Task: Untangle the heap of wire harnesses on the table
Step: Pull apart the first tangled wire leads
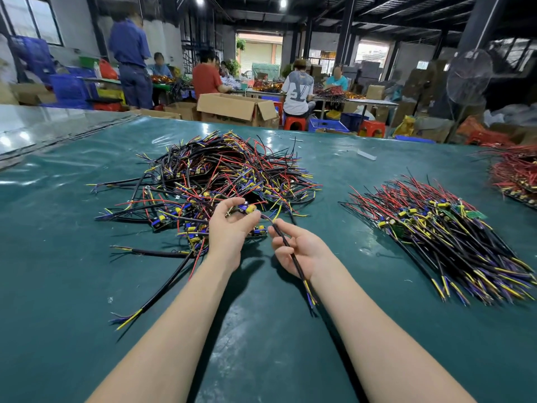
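Observation:
A tangled heap of wire harnesses (209, 175), black, red, yellow and blue with small circuit boards, lies on the green table (72, 271) ahead of me. My left hand (229, 228) pinches the board end of one harness (247, 208) at the heap's near edge. That harness's black cable (290, 251) runs back through my right hand (299, 248), whose fingers curl loosely round it. Its yellow and blue ends stick out past my right wrist.
A combed pile of straightened harnesses (436, 237) lies to the right. Another red bundle (514, 175) sits at the far right edge. Loose harnesses (162, 292) trail off the heap toward me on the left. Several people work at tables beyond cardboard boxes (232, 109).

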The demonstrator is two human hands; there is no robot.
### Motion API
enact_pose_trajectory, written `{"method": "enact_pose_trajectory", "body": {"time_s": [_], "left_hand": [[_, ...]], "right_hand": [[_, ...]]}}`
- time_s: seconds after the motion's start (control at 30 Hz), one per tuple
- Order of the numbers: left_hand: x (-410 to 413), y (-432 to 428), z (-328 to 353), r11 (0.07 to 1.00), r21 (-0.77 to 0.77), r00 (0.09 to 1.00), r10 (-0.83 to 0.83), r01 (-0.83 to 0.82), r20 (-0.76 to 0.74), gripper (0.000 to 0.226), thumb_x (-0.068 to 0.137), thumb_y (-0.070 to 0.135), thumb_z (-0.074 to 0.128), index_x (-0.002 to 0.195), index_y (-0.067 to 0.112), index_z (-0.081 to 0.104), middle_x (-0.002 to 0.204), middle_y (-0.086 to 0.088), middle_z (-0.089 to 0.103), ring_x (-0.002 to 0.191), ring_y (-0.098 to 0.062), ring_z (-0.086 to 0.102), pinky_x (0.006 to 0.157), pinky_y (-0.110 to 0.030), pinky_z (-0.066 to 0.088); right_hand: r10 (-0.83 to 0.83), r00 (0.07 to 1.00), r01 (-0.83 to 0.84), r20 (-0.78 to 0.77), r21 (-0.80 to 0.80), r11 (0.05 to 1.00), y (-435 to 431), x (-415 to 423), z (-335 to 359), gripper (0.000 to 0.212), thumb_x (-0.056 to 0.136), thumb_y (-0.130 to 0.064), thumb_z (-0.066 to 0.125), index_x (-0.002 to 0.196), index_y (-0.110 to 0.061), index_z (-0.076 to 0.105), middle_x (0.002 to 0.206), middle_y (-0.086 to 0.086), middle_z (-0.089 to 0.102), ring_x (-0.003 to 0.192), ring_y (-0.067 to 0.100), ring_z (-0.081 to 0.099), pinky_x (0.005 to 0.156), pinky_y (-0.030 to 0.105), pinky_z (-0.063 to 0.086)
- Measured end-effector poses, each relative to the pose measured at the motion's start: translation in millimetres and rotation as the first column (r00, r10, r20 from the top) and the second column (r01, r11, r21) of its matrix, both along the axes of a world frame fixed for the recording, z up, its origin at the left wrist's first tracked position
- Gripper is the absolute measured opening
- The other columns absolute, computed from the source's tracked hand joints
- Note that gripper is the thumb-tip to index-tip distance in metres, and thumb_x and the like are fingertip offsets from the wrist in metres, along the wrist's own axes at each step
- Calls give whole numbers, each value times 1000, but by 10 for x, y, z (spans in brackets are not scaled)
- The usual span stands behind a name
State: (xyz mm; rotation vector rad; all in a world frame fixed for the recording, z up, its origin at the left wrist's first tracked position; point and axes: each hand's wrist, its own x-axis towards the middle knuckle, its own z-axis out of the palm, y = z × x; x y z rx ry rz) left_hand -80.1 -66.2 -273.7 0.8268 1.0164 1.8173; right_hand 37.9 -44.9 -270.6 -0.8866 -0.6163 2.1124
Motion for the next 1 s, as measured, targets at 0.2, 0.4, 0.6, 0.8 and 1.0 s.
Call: {"method": "enact_pose_trajectory", "body": {"time_s": [0.2,0.4,0.6,0.8,1.0], "left_hand": [[35,-38,67,994,11,986,104,-106,130,44,79,-18,57,106,11,39,77,-4,53,66,-12,56,63,-19,52],[77,-59,82,997,-30,976,78,-73,202,29,80,-15,58,77,10,44,71,-7,53,66,-16,56,55,-13,52],[169,-77,63,1000,1,993,10,-10,116,22,81,-11,59,83,10,54,65,-1,62,63,-10,61,58,-14,53],[177,-112,63,993,-57,975,-110,101,-192,41,83,-7,60,115,18,58,65,2,68,59,-7,62,63,-17,55],[136,-123,82,990,-97,954,-123,100,-275,42,87,-10,51,122,13,54,62,1,64,62,-13,62,64,-25,57]], "right_hand": [[42,968,-75,249,124,989,-40,-83,61,25,92,-25,53,70,-12,53,45,-3,55,30,3,37,26,10,17],[99,977,-129,188,157,979,-72,-52,23,25,93,-25,48,70,-14,51,48,0,53,33,5,37,28,10,20],[74,997,-78,33,122,990,-49,-1,-50,24,94,-17,46,73,-10,54,47,3,49,33,6,39,29,11,23],[-18,999,26,-33,271,962,-9,36,-115,30,92,-11,46,68,-10,64,50,-4,54,39,3,43,32,12,26],[-270,948,111,170,617,779,-9,56,-129,22,86,-1,56,68,-13,60,52,-3,57,46,7,50,45,16,45]]}}
